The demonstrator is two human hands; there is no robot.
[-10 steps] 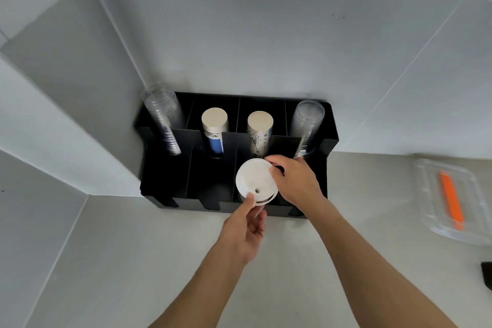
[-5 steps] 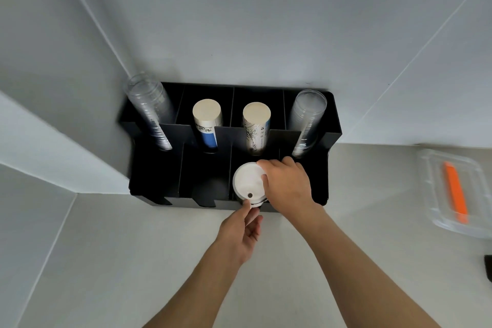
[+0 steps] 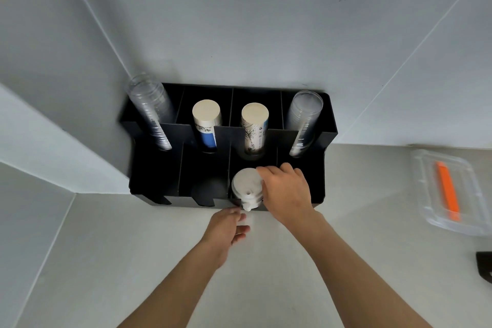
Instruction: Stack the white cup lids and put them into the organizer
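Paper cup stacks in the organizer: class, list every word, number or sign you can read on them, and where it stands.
No text can be read.
Left paper cup stack: blue and black print, too blurred.
Right paper cup stack: black drawing and small marks, too small.
Clear cup stacks: no print visible.

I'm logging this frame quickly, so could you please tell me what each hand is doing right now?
Left hand: open, holding nothing, just below the organizer.
Right hand: closed on the stack of white lids, which sits in a front compartment.

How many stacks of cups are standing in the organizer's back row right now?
4. A clear plastic stack far left, a blue-printed paper stack next, a sketch-printed paper stack third, and a clear plastic stack far right. Nothing seems hidden behind them.
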